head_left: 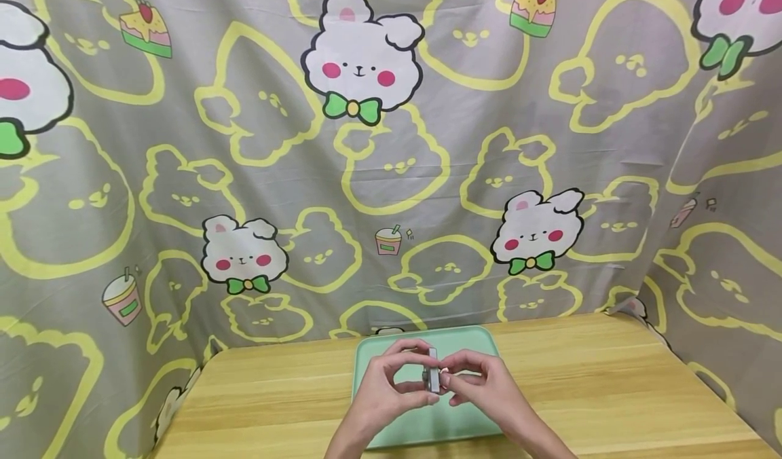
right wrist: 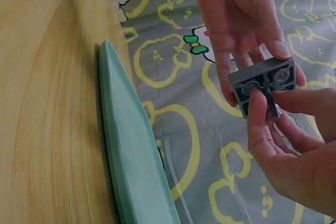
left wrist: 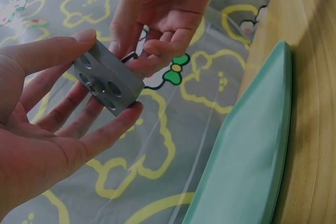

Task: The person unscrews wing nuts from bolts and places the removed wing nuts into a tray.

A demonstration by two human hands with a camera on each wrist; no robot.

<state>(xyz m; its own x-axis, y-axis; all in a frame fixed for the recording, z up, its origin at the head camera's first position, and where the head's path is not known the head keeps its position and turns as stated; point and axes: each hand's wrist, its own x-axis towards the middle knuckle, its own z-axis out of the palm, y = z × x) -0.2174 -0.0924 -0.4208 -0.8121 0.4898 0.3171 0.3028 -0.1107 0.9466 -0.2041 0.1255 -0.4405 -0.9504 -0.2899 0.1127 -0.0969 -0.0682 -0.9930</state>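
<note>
My left hand (head_left: 386,386) grips a grey rectangular block (left wrist: 107,77) by its edges, between thumb and fingers. Several round holes show on one face of the block in the left wrist view. Its other face, with ribbed recesses, shows in the right wrist view. From that face a dark threaded screw (right wrist: 274,109) sticks out. My right hand (head_left: 485,386) pinches the screw between thumb and forefinger, close against the block. Both hands are held up above a pale green tray (head_left: 427,432). How deep the screw sits in the block is hidden.
The tray, with a low raised rim, lies on a wood-grain table (head_left: 275,391). Behind the table and along its sides hangs a grey curtain (head_left: 440,174) printed with cartoon bears and yellow outlines.
</note>
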